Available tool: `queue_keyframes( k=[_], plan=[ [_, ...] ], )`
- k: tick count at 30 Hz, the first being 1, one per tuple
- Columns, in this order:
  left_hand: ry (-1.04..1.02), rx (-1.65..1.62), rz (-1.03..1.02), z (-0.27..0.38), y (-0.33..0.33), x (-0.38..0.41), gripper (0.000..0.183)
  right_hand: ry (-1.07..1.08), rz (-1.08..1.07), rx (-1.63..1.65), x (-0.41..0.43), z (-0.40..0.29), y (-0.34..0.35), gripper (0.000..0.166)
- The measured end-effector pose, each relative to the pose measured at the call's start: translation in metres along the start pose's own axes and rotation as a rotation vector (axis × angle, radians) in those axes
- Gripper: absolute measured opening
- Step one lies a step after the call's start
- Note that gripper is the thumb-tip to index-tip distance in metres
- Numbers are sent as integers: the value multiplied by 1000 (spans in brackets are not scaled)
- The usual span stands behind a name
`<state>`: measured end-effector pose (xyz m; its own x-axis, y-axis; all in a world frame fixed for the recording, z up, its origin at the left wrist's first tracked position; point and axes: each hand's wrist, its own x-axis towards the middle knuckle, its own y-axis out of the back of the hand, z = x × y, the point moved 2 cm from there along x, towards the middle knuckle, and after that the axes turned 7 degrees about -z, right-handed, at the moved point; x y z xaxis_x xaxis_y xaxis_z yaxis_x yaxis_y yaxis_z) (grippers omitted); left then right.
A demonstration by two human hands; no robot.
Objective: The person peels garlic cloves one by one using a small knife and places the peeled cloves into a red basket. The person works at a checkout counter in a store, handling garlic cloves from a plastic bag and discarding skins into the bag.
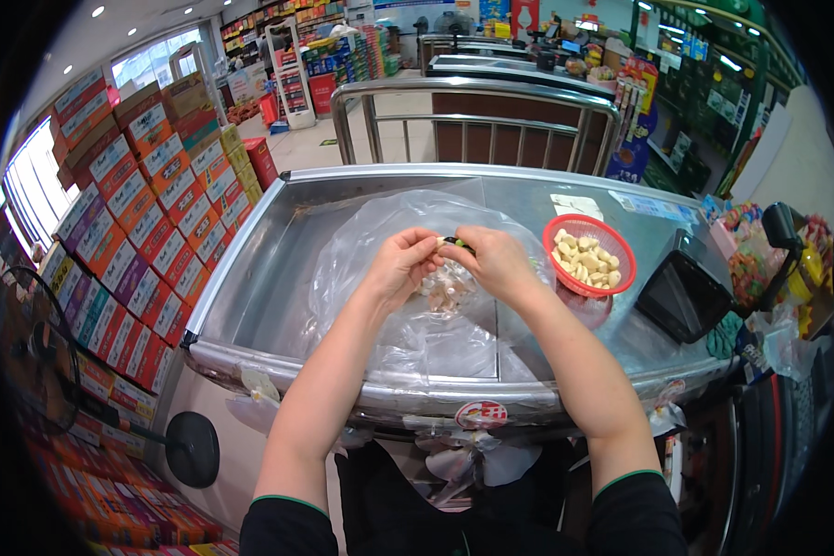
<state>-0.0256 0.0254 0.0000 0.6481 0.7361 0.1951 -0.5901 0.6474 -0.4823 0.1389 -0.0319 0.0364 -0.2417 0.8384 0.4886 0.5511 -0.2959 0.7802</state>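
Over a clear plastic bag (347, 243) spread on the metal checkout counter (250, 278), my two hands meet. My left hand (406, 260) pinches a pale garlic clove (441, 242) between thumb and fingers. In my right hand (490, 257) is a small knife (463, 243) with black and green parts, touching or very close to the clove; its blade is mostly hidden. Below my hands, garlic skins and bits (446, 290) lie heaped on the bag. To the right, a red plastic basket (629, 256) holds many peeled garlic cloves (585, 260).
Right of the basket stands a black screen terminal (686, 285), with a green cloth (723, 335) beside it. Bagged snacks (747, 260) crowd the right end. Stainless steel railing (472, 85) rises beyond the counter. Stacked cartons (139, 187) and a fan (38, 347) are on the left.
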Motion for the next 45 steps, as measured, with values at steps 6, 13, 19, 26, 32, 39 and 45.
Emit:
queue_keyframes(
  k=[6, 13, 19, 26, 32, 39, 45],
  plan=[
    [7, 23, -3, 0, 2, -1, 11, -7, 8, -39, 0, -2, 1, 39],
    [-36, 11, -5, -2, 4, 1, 11, -13, 14, -84, 0, -4, 1, 42],
    [-35, -7, 8, -2, 3, 1, 11, -19, 7, -78, -1, -6, 1, 44],
    [-62, -13, 30, -1, 0, 1, 10, -88, -86, -38, 0, -9, 1, 43],
    [-81, 14, 74, -1, 4, 2, 11, 56, -173, -8, -5, -20, -2, 38],
    [-59, -35, 55, -2, 4, 3, 11, -96, -82, -42, -1, -7, 8, 38],
    [-19, -78, 23, -2, -3, 0, 12, 7, 41, -57, 0, -7, 4, 39]
  ],
)
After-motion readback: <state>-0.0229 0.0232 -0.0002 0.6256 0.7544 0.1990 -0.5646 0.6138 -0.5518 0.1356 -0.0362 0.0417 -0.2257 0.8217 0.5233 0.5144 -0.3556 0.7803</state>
